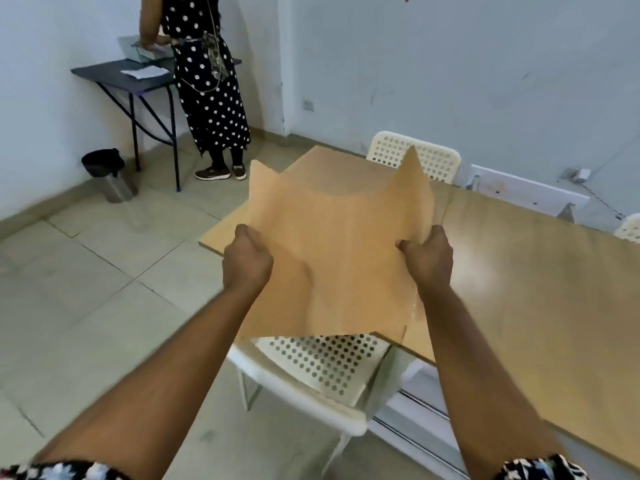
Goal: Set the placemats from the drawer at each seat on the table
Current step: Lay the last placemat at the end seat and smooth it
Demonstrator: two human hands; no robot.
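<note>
- I've got a tan placemat (332,258) up in the air over the near corner of the wooden table (519,278), spread between both hands.
- My left hand (246,261) is curled tight round the mat's left edge, fingers wrapped under, thumb on top.
- My right hand (427,258) pinches the right edge the same way, knuckles toward me.
- The mat is floppy: its far corners stick up and the middle sags, so it isn't lying on the table yet. Its near edge hangs out past the table's edge, above the seat of the white perforated chair (322,368) tucked in at this corner.
- Progress, as I judge it: the mat is clearly out of the drawer, and this seat is about to get it, but nothing is laid down. The table top I can see beyond the mat shows no placemat on it.
- Still to do: lower this one flat in front of the near chair, then serve the other seats. A second white chair (415,157) stands at the table's far side, and the edge of another one (628,228) peeks in further right along that far side.
- Whether I'm holding a single mat or a few stacked together, I can't tell from here; the drawer isn't in view either.
- Past the table's far left corner, another person (207,98) stands at a small dark side table (114,76), with a bin (110,176) on the floor nearby.
</note>
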